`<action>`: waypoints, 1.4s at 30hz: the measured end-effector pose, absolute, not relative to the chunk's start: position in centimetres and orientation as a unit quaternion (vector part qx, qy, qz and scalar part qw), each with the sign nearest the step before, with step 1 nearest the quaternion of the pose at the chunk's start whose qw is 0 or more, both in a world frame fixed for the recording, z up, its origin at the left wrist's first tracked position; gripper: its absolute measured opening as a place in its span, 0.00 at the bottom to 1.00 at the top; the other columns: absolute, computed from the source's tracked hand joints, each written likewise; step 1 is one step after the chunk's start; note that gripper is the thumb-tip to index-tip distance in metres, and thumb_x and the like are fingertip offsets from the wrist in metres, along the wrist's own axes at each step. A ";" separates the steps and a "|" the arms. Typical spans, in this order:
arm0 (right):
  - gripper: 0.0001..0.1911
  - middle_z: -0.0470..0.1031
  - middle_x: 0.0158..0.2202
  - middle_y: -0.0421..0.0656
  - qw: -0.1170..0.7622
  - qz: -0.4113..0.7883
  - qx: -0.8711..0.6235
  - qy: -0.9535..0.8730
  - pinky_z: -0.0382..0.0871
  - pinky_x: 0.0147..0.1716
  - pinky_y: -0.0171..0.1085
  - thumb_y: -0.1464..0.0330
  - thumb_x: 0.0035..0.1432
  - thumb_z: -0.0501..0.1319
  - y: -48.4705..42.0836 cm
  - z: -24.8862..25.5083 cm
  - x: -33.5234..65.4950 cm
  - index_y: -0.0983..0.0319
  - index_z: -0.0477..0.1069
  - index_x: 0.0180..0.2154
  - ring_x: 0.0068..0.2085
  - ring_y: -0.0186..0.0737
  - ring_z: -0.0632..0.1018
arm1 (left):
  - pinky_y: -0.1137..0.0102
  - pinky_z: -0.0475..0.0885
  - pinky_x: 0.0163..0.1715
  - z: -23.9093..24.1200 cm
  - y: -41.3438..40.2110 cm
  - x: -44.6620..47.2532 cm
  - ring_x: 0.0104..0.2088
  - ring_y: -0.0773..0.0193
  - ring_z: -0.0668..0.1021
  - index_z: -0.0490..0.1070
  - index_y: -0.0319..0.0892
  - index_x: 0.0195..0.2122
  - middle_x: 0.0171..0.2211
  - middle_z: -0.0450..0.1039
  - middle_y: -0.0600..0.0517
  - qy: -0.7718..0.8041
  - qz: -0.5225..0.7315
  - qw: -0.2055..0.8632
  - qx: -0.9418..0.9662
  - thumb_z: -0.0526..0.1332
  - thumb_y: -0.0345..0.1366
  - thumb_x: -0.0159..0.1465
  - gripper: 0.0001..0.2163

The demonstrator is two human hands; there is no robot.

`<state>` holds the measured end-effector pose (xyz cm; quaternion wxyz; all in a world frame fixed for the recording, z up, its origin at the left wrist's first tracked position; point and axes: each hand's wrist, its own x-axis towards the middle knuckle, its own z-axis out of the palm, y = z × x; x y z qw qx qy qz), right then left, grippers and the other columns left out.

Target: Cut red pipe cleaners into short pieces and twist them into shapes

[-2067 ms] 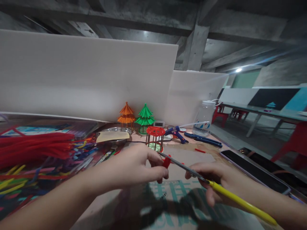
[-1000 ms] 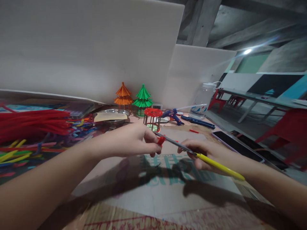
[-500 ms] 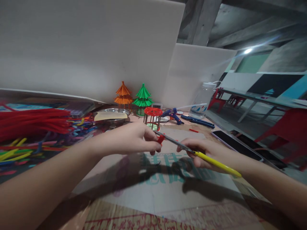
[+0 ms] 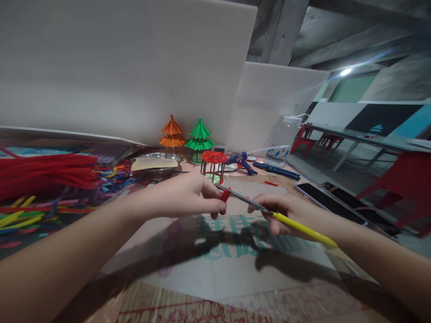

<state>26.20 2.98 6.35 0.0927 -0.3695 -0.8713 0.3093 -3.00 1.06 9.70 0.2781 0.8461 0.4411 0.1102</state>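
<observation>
Between thumb and fingers, my left hand (image 4: 191, 195) pinches a short red piece of pipe cleaner (image 4: 225, 194). My right hand (image 4: 286, 211) grips a pair of scissors (image 4: 296, 228) with yellow handles. Their grey blades point left and meet the red piece; whether they cut into it I cannot tell. Just behind my left fingertips stands a small pavilion-like model (image 4: 214, 163) with a red ring top and brown posts. A white sheet with teal lettering (image 4: 235, 264) lies under both hands.
Left lie red pipe cleaners (image 4: 50, 170) and coloured scraps. Behind are a metal bowl (image 4: 175, 157), an orange model (image 4: 172, 132), a green model (image 4: 200, 137), a blue glue gun (image 4: 241, 161), dark blue pliers-like tool (image 4: 276, 170) and a clear bottle (image 4: 281, 143). A phone (image 4: 330, 204) lies right.
The whole view has shifted very slightly. Both hands, the scissors and the red piece keep nearly the same position.
</observation>
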 end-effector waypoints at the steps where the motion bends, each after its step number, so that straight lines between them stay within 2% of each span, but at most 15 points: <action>1: 0.32 0.70 0.32 0.40 0.093 0.314 -0.370 -0.870 0.60 0.27 0.34 0.43 0.55 0.62 3.0 6.3 26.2 0.59 0.72 0.50 0.30 0.36 0.67 | 0.72 0.59 0.26 9.7 1.1 -3.0 0.26 0.66 0.70 0.81 0.45 0.32 0.24 0.73 0.56 0.440 0.110 0.280 0.846 0.58 0.47 0.63 0.15; 8: 0.31 0.70 0.34 0.40 0.094 0.348 -0.340 -0.869 0.60 0.28 0.33 0.44 0.55 0.63 3.2 6.2 26.4 0.59 0.72 0.51 0.31 0.36 0.68 | 0.73 0.60 0.26 9.8 1.1 -3.0 0.26 0.67 0.71 0.81 0.45 0.31 0.23 0.73 0.56 0.443 0.108 0.271 0.848 0.58 0.48 0.63 0.15; 16: 0.28 0.72 0.34 0.41 0.095 0.333 -0.359 -0.867 0.60 0.28 0.33 0.47 0.56 0.65 3.0 6.3 26.2 0.59 0.73 0.50 0.31 0.36 0.69 | 0.72 0.61 0.26 9.6 1.2 -3.1 0.26 0.66 0.71 0.81 0.46 0.33 0.25 0.74 0.55 0.443 0.104 0.290 0.842 0.58 0.48 0.63 0.15; 23: 0.22 0.72 0.26 0.38 0.101 0.368 -0.400 -0.833 0.59 0.27 0.35 0.53 0.59 0.64 2.3 6.2 25.6 0.58 0.71 0.49 0.28 0.36 0.68 | 0.73 0.60 0.28 9.9 1.2 -3.0 0.27 0.66 0.71 0.80 0.45 0.30 0.22 0.71 0.56 0.444 0.111 0.269 0.847 0.58 0.47 0.63 0.15; 27: 0.19 0.73 0.27 0.40 0.121 0.321 -0.415 -0.843 0.58 0.25 0.35 0.53 0.58 0.63 1.4 6.6 24.8 0.60 0.72 0.44 0.27 0.36 0.67 | 0.73 0.61 0.28 10.0 1.5 -3.2 0.28 0.66 0.72 0.80 0.44 0.31 0.25 0.74 0.55 0.434 0.125 0.290 0.844 0.58 0.46 0.64 0.15; 33: 0.20 0.72 0.25 0.39 0.123 0.332 -0.429 -0.831 0.56 0.23 0.34 0.51 0.58 0.60 0.8 6.8 24.0 0.61 0.71 0.39 0.24 0.34 0.66 | 0.73 0.60 0.27 10.2 1.6 -3.6 0.27 0.67 0.72 0.81 0.44 0.31 0.26 0.76 0.55 0.442 0.131 0.294 0.837 0.59 0.48 0.63 0.16; 38: 0.19 0.76 0.29 0.41 0.140 0.232 -0.456 -0.848 0.59 0.24 0.34 0.52 0.57 0.63 2.1 6.2 24.2 0.60 0.75 0.41 0.28 0.37 0.71 | 0.72 0.61 0.28 10.2 2.4 -5.1 0.29 0.64 0.74 0.80 0.45 0.29 0.27 0.78 0.54 0.462 0.039 0.279 0.841 0.60 0.47 0.61 0.14; 42: 0.16 0.78 0.33 0.44 0.131 0.139 -0.468 -0.863 0.63 0.29 0.35 0.54 0.56 0.65 3.8 6.2 24.9 0.59 0.77 0.39 0.33 0.41 0.75 | 0.71 0.60 0.27 9.4 3.6 -6.2 0.28 0.62 0.75 0.79 0.45 0.27 0.26 0.77 0.53 0.521 -0.006 0.217 0.826 0.59 0.46 0.60 0.14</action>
